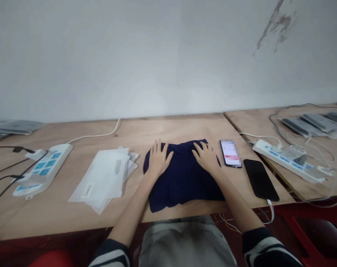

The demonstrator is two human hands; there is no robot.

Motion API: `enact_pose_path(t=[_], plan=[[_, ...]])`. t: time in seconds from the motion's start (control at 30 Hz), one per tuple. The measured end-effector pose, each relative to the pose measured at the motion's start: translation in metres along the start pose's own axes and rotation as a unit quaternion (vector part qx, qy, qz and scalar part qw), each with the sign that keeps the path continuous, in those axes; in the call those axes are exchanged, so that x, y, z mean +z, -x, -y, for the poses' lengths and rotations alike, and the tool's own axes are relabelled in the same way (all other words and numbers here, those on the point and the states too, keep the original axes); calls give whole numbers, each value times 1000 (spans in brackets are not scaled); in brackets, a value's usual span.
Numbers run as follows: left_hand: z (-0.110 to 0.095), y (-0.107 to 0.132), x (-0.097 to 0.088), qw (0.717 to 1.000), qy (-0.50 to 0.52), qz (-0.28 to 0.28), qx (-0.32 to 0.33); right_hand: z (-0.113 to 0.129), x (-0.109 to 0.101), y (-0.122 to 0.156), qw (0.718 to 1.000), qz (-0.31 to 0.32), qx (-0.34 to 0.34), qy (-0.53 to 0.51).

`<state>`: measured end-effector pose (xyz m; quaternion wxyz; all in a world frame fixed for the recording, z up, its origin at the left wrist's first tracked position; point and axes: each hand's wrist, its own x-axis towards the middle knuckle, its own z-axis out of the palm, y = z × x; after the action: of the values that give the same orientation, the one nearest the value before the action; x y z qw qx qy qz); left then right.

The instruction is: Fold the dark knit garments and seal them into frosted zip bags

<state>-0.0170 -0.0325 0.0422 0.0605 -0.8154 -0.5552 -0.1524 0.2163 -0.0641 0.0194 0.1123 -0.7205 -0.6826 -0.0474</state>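
Observation:
A folded dark navy garment [182,178] lies on the wooden table [185,128] in front of me. My left hand [158,158] lies flat on its upper left part, fingers spread. My right hand [205,155] lies flat on its upper right part, fingers apart. Neither hand grips anything; both press on the cloth.
A stack of clear plastic bags [104,178] lies left of the garment. A white power strip [43,168] with cables sits far left. A lit phone [230,153] and a dark phone [261,180] lie to the right. Another power strip [287,160] and several devices sit on the neighbouring table.

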Motion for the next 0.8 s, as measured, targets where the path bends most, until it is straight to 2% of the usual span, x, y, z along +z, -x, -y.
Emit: enact_pose_path(t=[0.07, 0.13, 0.27, 0.43, 0.57, 0.8], plan=[[4, -7, 8, 998, 7, 49, 40, -4, 8, -5, 1000, 16, 0, 16], [10, -8, 19, 996, 8, 83, 30, -11, 16, -8, 999, 33, 15, 29], [20, -4, 32, 996, 8, 86, 9, -30, 18, -13, 998, 24, 39, 37], [25, -20, 25, 998, 13, 66, -11, -37, 6, -26, 999, 7, 9, 43], [32, -36, 15, 996, 21, 81, -20, -37, 3, -38, 999, 12, 3, 47], [46, -40, 9, 996, 44, 73, -26, -40, 5, -42, 998, 26, 27, 51]])
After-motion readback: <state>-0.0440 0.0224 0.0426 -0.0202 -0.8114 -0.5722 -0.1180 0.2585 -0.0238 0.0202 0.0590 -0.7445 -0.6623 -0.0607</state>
